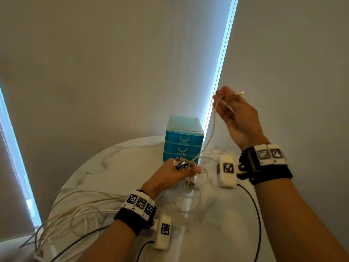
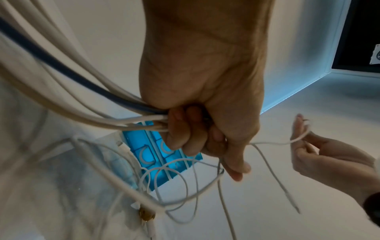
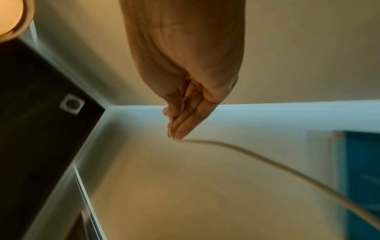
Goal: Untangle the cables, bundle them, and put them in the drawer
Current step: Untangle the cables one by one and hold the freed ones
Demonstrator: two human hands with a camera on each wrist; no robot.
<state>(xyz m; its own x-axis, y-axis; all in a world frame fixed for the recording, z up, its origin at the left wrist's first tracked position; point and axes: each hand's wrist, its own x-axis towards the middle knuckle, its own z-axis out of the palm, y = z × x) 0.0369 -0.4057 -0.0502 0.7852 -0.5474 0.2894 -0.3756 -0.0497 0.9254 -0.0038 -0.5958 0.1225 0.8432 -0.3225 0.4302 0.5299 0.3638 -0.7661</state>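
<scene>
Right now my left hand [image 1: 174, 173] has its grip curled round a bunch of cables [image 2: 86, 104], plug ends sticking up, just in front of the blue drawer unit [image 1: 184, 138] at the table's [image 1: 113, 167] far edge. My right hand [image 1: 236, 112], raised, pinches one white cable [image 1: 211, 133].

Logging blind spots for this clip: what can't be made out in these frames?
- Head view: the left hand covers how many cables it grips; their far ends run off the bottom-left edge.
- Left wrist view: cables near the lens are blurred; the drawer unit is mostly hidden behind fingers.
- Right wrist view: motion blur hides how the right hand holds the thin white cable.
</scene>
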